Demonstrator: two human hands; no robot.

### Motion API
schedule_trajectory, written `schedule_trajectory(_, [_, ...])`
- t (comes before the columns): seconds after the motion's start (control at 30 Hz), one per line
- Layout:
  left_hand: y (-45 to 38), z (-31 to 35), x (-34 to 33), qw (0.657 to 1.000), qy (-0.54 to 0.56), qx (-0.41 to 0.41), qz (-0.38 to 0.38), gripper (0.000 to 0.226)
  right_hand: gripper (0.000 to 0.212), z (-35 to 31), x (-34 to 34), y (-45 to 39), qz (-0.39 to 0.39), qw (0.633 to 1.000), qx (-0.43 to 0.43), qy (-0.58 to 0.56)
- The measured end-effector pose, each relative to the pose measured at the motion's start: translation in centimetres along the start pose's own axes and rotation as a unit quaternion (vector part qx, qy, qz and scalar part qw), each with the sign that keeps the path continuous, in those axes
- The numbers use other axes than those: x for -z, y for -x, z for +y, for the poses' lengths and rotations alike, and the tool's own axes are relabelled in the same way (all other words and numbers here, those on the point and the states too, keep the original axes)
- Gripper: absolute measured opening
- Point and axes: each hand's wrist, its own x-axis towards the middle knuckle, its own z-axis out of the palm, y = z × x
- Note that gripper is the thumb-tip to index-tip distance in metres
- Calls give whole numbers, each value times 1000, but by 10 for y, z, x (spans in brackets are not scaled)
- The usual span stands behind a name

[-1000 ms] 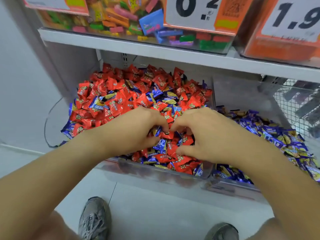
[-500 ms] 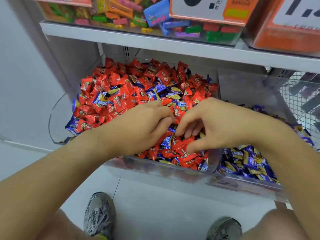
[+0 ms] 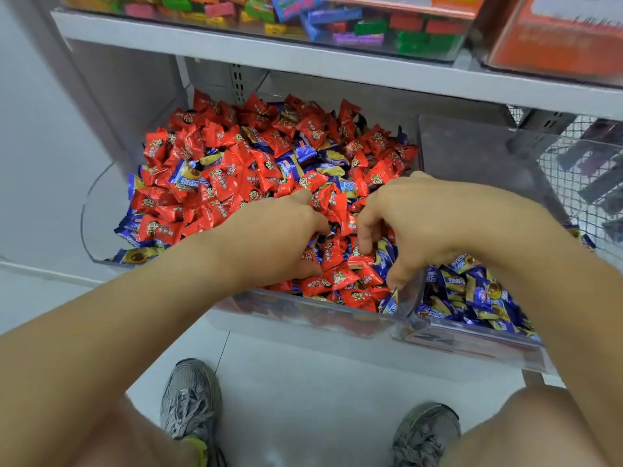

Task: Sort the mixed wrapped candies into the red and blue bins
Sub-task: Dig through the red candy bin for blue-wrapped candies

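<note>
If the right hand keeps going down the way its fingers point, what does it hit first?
Most likely the red candies heaped under the right hand; its fingertips look already among them, though depth is unclear.

Fingertips lost in the candy

Both hands' fingertips, left hand and right hand, are buried among wrappers, each grip unreadable; the top bins are cut off and the wrapper print is blurred.

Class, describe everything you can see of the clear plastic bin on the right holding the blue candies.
The clear plastic right-hand bin looks like rigid transparent acrylic with a tall back wall and a low front lip. It sits on the lower shelf, beside the bin of mixed red and blue candies. Blue-and-gold wrapped candies fill only its front. The right hand reaches above its left wall.
</note>
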Motion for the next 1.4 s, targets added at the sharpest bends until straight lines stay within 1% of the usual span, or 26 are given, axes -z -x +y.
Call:
schedule_trajectory(0.07, [0,1,0,1000,-2,-2,-5,51,48,-3,-4,-3,7,1000,-1,24])
schedule_trajectory(0.17, [-3,2,1,999,20,-1,28,25,44,-1,-8,-4,28,999,4,38])
schedule_trajectory(0.2, [-3,2,0,999,28,2,40,21,42,0,-8,-4,33,999,5,29])
schedule_trajectory(0.3, [-3,-1,-1,998,41,-3,54,24,32,8,-8,-2,51,998,30,-11])
schedule_trajectory(0.37, [-2,-4,-4,995,74,-13,61,33,14,13,-9,0,61,996,47,-33])
schedule_trajectory(0.43, [2,-5,-3,988,123,-18,89,31,19,17,-8,4,84,993,61,-64])
schedule_trajectory(0.47, [4,-6,0,983,151,-18,108,28,13,19,-8,5,110,987,69,-97])
schedule_trajectory(0.5, [6,-7,4,975,183,-20,126,26,16,19,-8,7,149,977,77,-133])
schedule_trajectory(0.57, [10,-6,12,949,287,5,130,25,18,17,-8,9,230,946,85,-213])
schedule_trajectory(0.6, [11,-5,16,922,371,25,109,25,16,14,-7,10,252,928,90,-258])
schedule_trajectory(0.67, [10,-2,21,835,544,57,52,30,14,4,-8,10,250,893,91,-364])
schedule_trajectory(0.7, [9,-1,22,798,598,61,32,37,14,-2,-8,9,243,880,92,-398])
schedule_trajectory(0.73, [7,2,20,782,621,51,22,43,15,-9,-9,8,243,874,100,-408])
schedule_trajectory(0.8, [6,6,17,786,616,38,40,52,25,-21,-11,4,230,860,125,-438])
schedule_trajectory(0.83, [7,8,17,780,620,54,63,53,38,-25,-11,3,217,842,129,-477])
schedule_trajectory(0.87, [8,6,17,766,632,80,85,49,52,-27,-10,2,209,819,122,-519])
schedule_trajectory(0.9, [10,2,18,761,632,101,106,43,62,-27,-10,-1,217,803,104,-545])
schedule_trajectory(0.93, [12,-4,18,773,611,118,123,36,64,-26,-9,-2,246,804,74,-537])
schedule_trajectory(1.0, [16,-20,17,836,515,132,140,28,45,-17,-8,-9,318,842,11,-435])
schedule_trajectory(1.03, [18,-27,16,863,468,130,135,26,32,-14,-7,-12,325,869,1,-374])
schedule_trajectory(1.1, [25,-32,18,899,412,104,106,22,17,-16,-10,-18,262,922,43,-281])
schedule_trajectory(1.17, [28,-28,19,920,372,83,88,17,18,-27,-17,-27,209,960,97,-160])
schedule_trajectory(1.23, [26,-23,18,938,325,82,87,15,27,-37,-19,-37,207,969,107,-78])
schedule_trajectory(1.27, [25,-22,16,947,295,86,95,17,30,-39,-18,-41,201,973,93,-62])
schedule_trajectory(1.33, [23,-22,16,955,254,106,112,30,35,-36,-14,-47,180,981,65,-39])
schedule_trajectory(1.4, [23,-22,15,953,239,132,129,43,29,-31,-11,-45,144,988,48,-35])
